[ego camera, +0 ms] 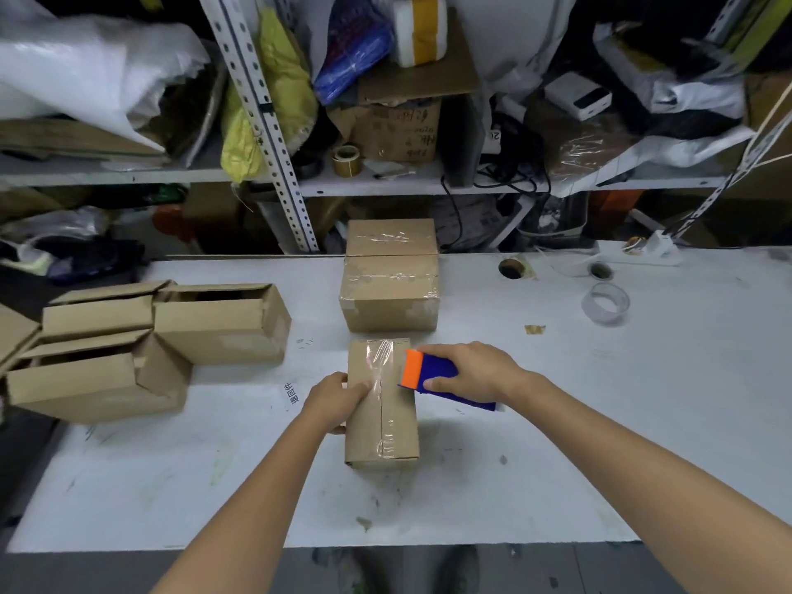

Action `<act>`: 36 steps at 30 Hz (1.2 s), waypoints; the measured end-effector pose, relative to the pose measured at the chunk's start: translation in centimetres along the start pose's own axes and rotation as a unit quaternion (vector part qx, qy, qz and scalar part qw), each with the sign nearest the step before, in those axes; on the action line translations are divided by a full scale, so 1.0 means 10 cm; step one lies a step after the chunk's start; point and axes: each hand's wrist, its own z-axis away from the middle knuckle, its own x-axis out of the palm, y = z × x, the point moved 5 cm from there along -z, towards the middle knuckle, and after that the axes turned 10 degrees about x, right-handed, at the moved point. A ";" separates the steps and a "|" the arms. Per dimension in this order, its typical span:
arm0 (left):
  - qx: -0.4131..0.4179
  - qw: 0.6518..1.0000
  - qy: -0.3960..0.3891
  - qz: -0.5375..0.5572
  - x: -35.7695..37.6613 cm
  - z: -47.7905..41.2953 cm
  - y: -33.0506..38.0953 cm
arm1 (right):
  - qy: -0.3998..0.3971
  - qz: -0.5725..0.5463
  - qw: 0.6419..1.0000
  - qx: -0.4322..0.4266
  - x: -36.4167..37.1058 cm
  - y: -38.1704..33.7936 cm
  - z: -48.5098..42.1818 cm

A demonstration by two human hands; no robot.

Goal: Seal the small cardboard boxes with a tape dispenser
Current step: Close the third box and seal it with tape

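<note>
While left hand (338, 398) holds box (396, 426), right hand (469, 370) holds dispenser (430, 371), seemingly against tape (381, 358).

The near box (381, 426) is brown cardboard, dull and a bit rough. A strip of clear tape (380, 362) on its top looks shiny and wrinkly. The tape dispenser (439, 371) is smooth plastic, blue and orange. The middle box (390, 306) and the far box (391, 237) are the same dull cardboard with glossy tape. The table (557, 456) is white, matt and scuffed. The shelf post (265, 122) is grey metal.
</note>
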 end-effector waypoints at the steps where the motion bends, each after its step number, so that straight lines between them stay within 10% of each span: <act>1: -0.009 1.000 0.007 0.025 -0.01 0.01 -0.05 | 0.000 0.002 1.000 -0.003 0.01 -0.04 -0.03; 7: -0.024 0.997 0.022 0.068 -0.10 0.00 -0.22 | 0.000 0.013 1.000 -0.019 -0.04 -0.18 -0.10; 12: 0.153 0.980 0.123 -0.028 -0.32 0.07 0.19 | 0.005 0.013 0.998 -0.054 -0.23 -0.31 -0.05; 16: 0.194 0.966 -0.013 0.173 -0.38 0.15 0.60 | 0.026 0.012 0.995 -0.092 -0.46 -0.49 0.02; 26: 0.158 0.944 -0.122 0.264 -0.51 0.17 0.74 | 0.045 -0.002 0.987 -0.152 -0.79 -0.77 0.22; 36: 0.162 0.971 0.056 0.168 -0.70 -0.05 0.49 | -0.001 0.045 0.993 -0.109 -0.78 -0.64 0.06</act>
